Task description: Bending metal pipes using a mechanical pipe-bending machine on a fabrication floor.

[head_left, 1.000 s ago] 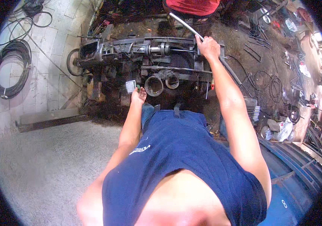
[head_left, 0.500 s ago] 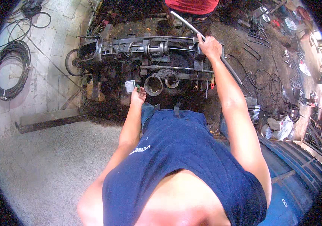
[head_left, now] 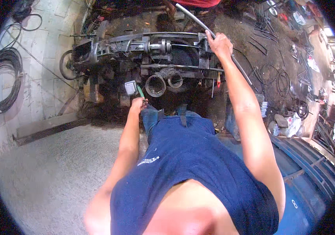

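My right hand (head_left: 220,44) is closed around a long grey metal rod (head_left: 192,16), which slants across the right end of a dark, greasy machine (head_left: 136,47). My left hand (head_left: 139,103), at the machine's near side, grips a slim green handle (head_left: 140,91); whatever lies at its far end cannot be made out. Just left of the handle is a pale square box (head_left: 130,88). Two round metal funnel mouths, the larger one (head_left: 155,85) and a smaller one (head_left: 175,80), open toward me to the right of the handle.
A coil of black cable (head_left: 2,80) lies on the pale tiles at left. Someone in a red garment (head_left: 200,3) is beyond the machine. Bent rods (head_left: 259,47) and loose wire (head_left: 277,82) litter the floor at right. A blue metal panel (head_left: 293,180) lies at lower right.
My left hand has drawn slightly back toward me and left, and more of the green handle shows. My right hand keeps its grip on the rod. The whole view has shifted a little.
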Available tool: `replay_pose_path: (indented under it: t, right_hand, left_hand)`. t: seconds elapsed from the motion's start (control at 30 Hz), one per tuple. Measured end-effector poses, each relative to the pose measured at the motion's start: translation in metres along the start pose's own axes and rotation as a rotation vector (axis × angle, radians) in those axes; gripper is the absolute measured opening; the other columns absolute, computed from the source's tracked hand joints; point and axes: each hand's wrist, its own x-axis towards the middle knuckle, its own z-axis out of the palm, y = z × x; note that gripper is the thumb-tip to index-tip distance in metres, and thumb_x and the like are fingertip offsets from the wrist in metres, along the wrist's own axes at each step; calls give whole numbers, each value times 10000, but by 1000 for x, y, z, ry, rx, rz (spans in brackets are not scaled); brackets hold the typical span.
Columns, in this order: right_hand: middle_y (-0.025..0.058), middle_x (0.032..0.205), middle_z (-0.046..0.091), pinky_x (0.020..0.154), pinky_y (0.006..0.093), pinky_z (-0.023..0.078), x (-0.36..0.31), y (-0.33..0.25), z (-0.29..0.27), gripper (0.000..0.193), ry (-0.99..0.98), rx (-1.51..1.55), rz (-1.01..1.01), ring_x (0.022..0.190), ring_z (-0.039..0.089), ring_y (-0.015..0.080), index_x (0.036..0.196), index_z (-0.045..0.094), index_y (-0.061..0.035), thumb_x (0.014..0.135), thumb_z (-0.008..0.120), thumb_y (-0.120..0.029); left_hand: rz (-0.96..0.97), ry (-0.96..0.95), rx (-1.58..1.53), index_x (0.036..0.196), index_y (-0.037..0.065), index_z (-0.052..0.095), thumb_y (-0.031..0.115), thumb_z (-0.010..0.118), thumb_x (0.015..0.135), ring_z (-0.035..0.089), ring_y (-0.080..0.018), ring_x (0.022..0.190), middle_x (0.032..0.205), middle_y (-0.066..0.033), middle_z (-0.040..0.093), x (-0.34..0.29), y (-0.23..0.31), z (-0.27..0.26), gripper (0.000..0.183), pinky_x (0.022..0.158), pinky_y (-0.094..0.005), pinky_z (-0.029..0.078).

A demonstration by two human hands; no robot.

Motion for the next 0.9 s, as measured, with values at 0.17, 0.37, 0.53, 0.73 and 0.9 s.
replay_pose_path:
  t: [0.17,0.37,0.53,0.73,0.9]
  right_hand:
    - [221,980,674,820,452,520,8,-5,7,725,-14,-33,-51,936,655,378,959,686,-19,848,425,-685]
    - [238,900,678,790,465,529,9,-2,10,489,-17,-113,-34,873,666,395,925,679,-9,838,558,-475]
    - [250,853,667,752,506,539,5,6,15,350,62,-16,-84,816,660,422,872,646,-3,825,595,-346]
    - [253,884,656,743,514,531,8,19,18,329,50,46,-196,830,647,435,924,620,-11,848,595,-330]
    - [253,961,639,776,508,526,8,54,-5,365,-64,64,-55,887,638,424,1008,605,-26,835,613,-347]
  left_hand:
    - [255,92,730,953,30,683,225,609,830,676,-268,719,910,-140,703,49,-22,-17,242,657,-385,522]
    - [350,386,823,988,65,690,268,615,806,634,-376,977,1006,-216,667,36,-29,22,283,849,-439,503]
    - [396,361,827,1138,6,600,313,629,795,588,-405,1063,1098,-261,628,-20,-1,20,461,903,-461,468]
    - [872,538,621,1250,-40,515,192,623,836,584,-388,1012,1073,-250,615,-48,-20,-37,488,897,-438,453]
    - [1086,586,658,1215,-43,547,151,616,840,590,-376,999,1075,-237,613,-73,20,-30,428,880,-431,460]
